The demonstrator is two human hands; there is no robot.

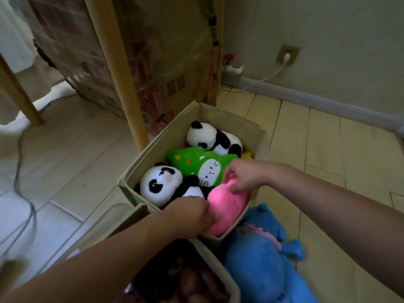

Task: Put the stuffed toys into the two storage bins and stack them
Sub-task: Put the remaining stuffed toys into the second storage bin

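A beige fabric bin (227, 119) stands on the floor, filled with two panda toys (160, 183) (213, 137), a green plush (205, 166) and a pink plush (223, 209). My left hand (192, 212) grips the pink plush at its near left side. At the plush's upper end my right hand (242, 176) pinches it. A second beige bin (220, 278) sits nearer me and holds a dark brown toy (190, 281). A large blue plush (262, 259) lies on the floor right of both bins.
A wooden table leg (118, 71) rises just behind the far bin, with a taped cardboard box (166, 62) behind it. A grey cable (21, 171) runs over the floor at left. A white cord (260, 79) hangs from the wall socket at right.
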